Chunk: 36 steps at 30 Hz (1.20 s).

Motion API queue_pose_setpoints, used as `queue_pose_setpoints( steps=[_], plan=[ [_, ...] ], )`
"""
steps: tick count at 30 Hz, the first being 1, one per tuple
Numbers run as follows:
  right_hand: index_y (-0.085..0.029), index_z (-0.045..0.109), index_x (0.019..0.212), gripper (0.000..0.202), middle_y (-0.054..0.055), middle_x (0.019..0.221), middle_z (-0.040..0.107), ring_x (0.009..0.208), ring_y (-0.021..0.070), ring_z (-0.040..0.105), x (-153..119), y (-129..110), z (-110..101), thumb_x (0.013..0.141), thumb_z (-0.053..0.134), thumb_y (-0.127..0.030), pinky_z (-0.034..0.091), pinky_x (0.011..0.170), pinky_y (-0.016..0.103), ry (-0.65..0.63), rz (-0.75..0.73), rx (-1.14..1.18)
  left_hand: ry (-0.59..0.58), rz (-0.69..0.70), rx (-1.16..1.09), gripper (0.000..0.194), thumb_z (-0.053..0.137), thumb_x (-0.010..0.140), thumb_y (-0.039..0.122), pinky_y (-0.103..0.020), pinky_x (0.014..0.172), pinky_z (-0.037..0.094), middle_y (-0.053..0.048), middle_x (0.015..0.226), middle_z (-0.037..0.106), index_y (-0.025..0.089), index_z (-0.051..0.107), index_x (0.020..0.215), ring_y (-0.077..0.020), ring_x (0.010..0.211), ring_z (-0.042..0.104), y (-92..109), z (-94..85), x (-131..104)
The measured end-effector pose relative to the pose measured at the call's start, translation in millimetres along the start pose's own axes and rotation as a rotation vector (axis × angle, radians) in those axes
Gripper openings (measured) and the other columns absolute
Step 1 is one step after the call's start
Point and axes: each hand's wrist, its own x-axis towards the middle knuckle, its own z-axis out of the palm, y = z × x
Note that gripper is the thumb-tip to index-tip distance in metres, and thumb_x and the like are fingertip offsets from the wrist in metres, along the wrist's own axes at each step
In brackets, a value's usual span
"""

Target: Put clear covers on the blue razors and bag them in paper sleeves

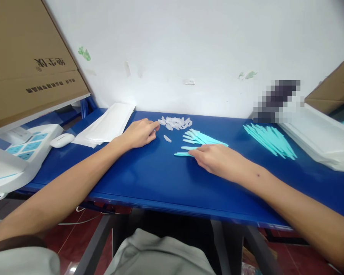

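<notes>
My left hand is curled with thumb and fingertips together, just left of a pile of small translucent plastic caps. Whatever may be pinched in it is too small or hidden to make out. One loose cap lies slightly nearer to me than the pile. My right hand is closed on a thin turquoise stick, whose tip points left past the fingers. Right behind that hand, a fanned bunch of similar turquoise sticks with pale tips lies on the blue table.
Another heap of turquoise sticks lies to the right, beside a stack of white trays or packs. White flat pouches, a white oval object and a white device with blue panels are at left. A white wall closes the back.
</notes>
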Motion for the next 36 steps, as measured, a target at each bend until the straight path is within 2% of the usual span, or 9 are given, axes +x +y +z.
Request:
queue_pose_setpoints(
  steps=[6,9,11,15,20,22,27,31,36],
  plan=[
    [-0.014,0.070,0.116,0.031,0.012,0.100,0.072,0.089,0.0238,0.068,0,9,13,0.093,0.050,-0.009,0.046,0.069,0.031,0.099,-0.002,0.104,0.016,0.003,-0.114,0.038,0.041,0.095,0.024,-0.034,0.077,0.047,-0.009,0.098,0.067,0.021,0.064,0.125,-0.0251,0.090,0.064,-5,8.2,0],
    [-0.014,0.070,0.121,0.034,0.013,0.109,0.071,0.096,0.0252,0.067,0,14,17,0.092,0.051,-0.010,0.050,0.075,0.032,0.129,-0.002,0.148,0.010,-0.009,-0.150,0.039,0.041,0.095,0.026,-0.035,0.080,0.049,-0.010,0.102,0.069,0.020,0.072,0.118,-0.0247,0.091,0.066,-6,9.5,0],
    [-0.014,0.068,0.124,0.037,0.013,0.111,0.071,0.096,0.0254,0.067,-1,16,18,0.093,0.049,-0.009,0.051,0.077,0.033,0.160,-0.008,0.168,0.051,-0.040,-0.193,0.038,0.043,0.094,0.027,-0.036,0.082,0.051,-0.010,0.104,0.071,0.019,0.076,0.112,-0.0247,0.090,0.067,-6,9.5,0],
    [-0.012,0.066,0.129,0.040,0.013,0.109,0.072,0.092,0.0242,0.067,-1,15,15,0.095,0.045,-0.010,0.051,0.076,0.033,0.206,-0.018,0.174,0.193,-0.085,-0.306,0.036,0.048,0.094,0.028,-0.037,0.084,0.053,-0.008,0.106,0.076,0.019,0.077,0.113,-0.0241,0.091,0.069,0,10.0,0],
    [-0.015,0.063,0.134,0.042,0.013,0.109,0.071,0.095,0.0245,0.065,-2,14,12,0.098,0.041,-0.014,0.049,0.071,0.032,0.252,0.025,0.134,0.319,-0.208,-0.687,0.037,0.058,0.095,0.048,-0.031,0.077,0.055,-0.008,0.103,0.078,0.017,0.079,0.103,-0.0216,0.087,0.071,15,14.7,2],
    [-0.016,0.059,0.138,0.044,0.013,0.112,0.069,0.096,0.0240,0.065,-2,14,13,0.099,0.039,-0.014,0.049,0.070,0.031,0.261,0.038,0.137,0.343,-0.232,-0.817,0.038,0.064,0.092,0.050,-0.031,0.079,0.056,-0.009,0.100,0.078,0.015,0.078,0.097,-0.0222,0.089,0.071,19,17.4,4],
    [-0.016,0.052,0.146,0.053,0.014,0.121,0.065,0.091,0.0228,0.063,-2,14,16,0.096,0.037,-0.009,0.049,0.067,0.032,0.257,0.048,0.192,0.319,-0.226,-1.003,0.046,0.075,0.084,0.041,-0.035,0.083,0.059,-0.009,0.097,0.076,0.015,0.068,0.120,-0.0211,0.088,0.073,20,20.3,7],
    [-0.016,0.050,0.147,0.056,0.014,0.120,0.063,0.086,0.0221,0.063,-2,13,15,0.093,0.037,-0.007,0.048,0.065,0.031,0.257,0.061,0.216,0.249,-0.181,-1.091,0.027,0.073,0.088,0.040,-0.036,0.088,0.059,-0.011,0.104,0.077,0.015,0.068,0.097,-0.0229,0.096,0.074,22,17.3,4],
    [-0.018,0.048,0.148,0.055,0.014,0.124,0.061,0.077,0.0195,0.062,-2,13,17,0.095,0.035,-0.009,0.049,0.066,0.032,0.269,0.094,0.242,0.244,-0.121,-0.945,0.022,0.068,0.092,0.039,-0.036,0.090,0.056,-0.009,0.105,0.076,0.017,0.068,0.096,-0.0220,0.099,0.072,27,14.5,4]
  ],
)
